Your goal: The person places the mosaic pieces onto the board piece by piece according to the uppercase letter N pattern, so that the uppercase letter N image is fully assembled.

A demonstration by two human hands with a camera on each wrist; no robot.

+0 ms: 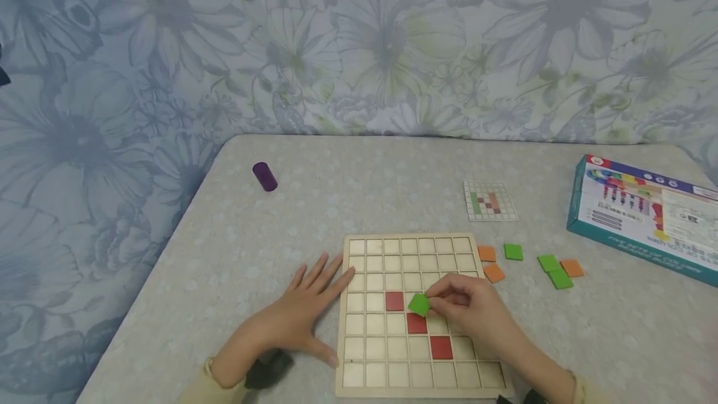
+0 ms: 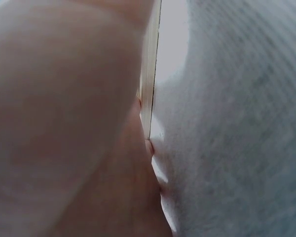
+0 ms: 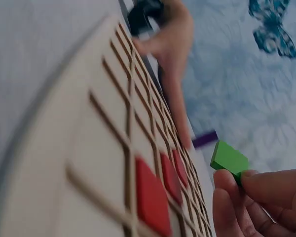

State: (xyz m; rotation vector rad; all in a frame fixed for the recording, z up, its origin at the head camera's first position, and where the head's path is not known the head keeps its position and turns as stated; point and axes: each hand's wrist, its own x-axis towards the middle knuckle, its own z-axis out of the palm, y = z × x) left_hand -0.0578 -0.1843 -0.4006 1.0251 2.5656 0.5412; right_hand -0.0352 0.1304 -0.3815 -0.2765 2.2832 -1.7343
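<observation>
Head view, and here's the right hand (image 1: pixel 473 312) pinching a thin green square tile (image 1: pixel 418 305) near one corner, its far side free, over the pale wooden grid board (image 1: pixel 397 375). Opposite, the left hand (image 1: pixel 305 315) lies spread, gripping nothing, touching the board's left rim, presumably to steady it. Count them up: three red square tiles (image 1: pixel 441 348) step diagonally down the grid; three orange square tiles (image 1: pixel 487 253) and three loose green square tiles (image 1: pixel 513 251) lie off its right side, probably for easy reach. Farther out, one printed grid card (image 1: pixel 490 201), one purple cylinder (image 1: pixel 265 177), one teal-edged cardboard box (image 1: pixel 645 220).

Left wrist: blurred skin, a strip of board edge; finger contact is hard to judge.

Right wrist: one green tile, thumb and fingertips firmly on it, clear of the board, all three reds in view.
</observation>
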